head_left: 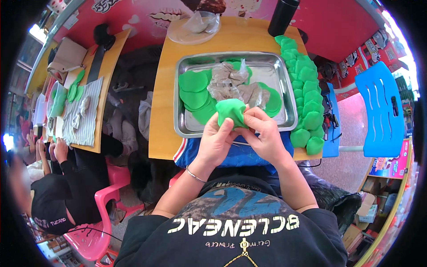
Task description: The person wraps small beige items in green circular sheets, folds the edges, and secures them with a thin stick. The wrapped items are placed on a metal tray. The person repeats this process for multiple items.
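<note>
Over the front part of a steel tray (pixel 181 127), both my hands hold one soft, thin green piece (pixel 230 111), folded and gathered in the fingers. My left hand (pixel 216 137) pinches its left side, thumb in front. At its right edge, the fingers of my right hand (pixel 262 132) are closed together on it. Inside the tray, flat green discs (pixel 194 89) overlap on the left, and more green discs (pixel 272 100) lie on the right. Clear plastic bags of grey-brown material (pixel 226 78) rest among them in the middle.
Overlapping green pieces (pixel 306 89) line the table's right edge. A black cylinder (pixel 283 18) and a round clear dish (pixel 194 33) holding a bag stand at the back. A blue chair (pixel 380 111) is on the right. Another person (pixel 66 191) sits at a table on the left.
</note>
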`<state>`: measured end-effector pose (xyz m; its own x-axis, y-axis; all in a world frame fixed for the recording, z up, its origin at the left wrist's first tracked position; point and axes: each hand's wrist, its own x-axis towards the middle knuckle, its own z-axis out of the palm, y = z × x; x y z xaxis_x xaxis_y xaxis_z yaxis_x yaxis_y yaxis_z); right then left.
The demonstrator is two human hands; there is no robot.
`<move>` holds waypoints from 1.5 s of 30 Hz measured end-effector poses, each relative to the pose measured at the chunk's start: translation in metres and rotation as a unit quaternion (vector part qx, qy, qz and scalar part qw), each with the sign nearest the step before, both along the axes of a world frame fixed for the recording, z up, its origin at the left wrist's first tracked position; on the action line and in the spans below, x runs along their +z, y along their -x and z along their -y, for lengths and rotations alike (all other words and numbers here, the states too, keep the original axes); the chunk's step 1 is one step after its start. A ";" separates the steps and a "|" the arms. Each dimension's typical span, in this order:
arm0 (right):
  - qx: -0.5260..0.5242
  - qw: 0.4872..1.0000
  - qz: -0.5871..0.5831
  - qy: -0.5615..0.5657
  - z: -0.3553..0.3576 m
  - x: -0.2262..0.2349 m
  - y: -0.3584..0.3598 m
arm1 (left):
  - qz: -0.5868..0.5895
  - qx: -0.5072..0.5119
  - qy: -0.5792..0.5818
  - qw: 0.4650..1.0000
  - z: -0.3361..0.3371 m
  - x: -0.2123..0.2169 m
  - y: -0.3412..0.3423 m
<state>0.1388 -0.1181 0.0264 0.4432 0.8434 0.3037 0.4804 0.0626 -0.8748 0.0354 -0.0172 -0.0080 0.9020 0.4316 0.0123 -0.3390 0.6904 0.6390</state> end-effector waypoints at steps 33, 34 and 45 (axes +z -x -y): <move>-0.137 0.959 0.247 -0.023 0.009 -0.004 0.011 | -0.017 0.046 0.035 0.998 0.005 0.001 0.004; -0.155 0.946 0.285 0.016 0.010 0.000 0.013 | -0.033 0.073 0.010 0.997 0.006 -0.002 0.004; -0.144 0.984 0.104 -0.023 0.007 -0.009 0.007 | -0.085 0.097 0.035 0.991 0.009 0.008 0.003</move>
<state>0.1322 -0.1253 0.0176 0.5857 0.6749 0.4489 0.6528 -0.0644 -0.7548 0.0321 -0.0266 0.0003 0.7890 0.5909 -0.1683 -0.3615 0.6680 0.6504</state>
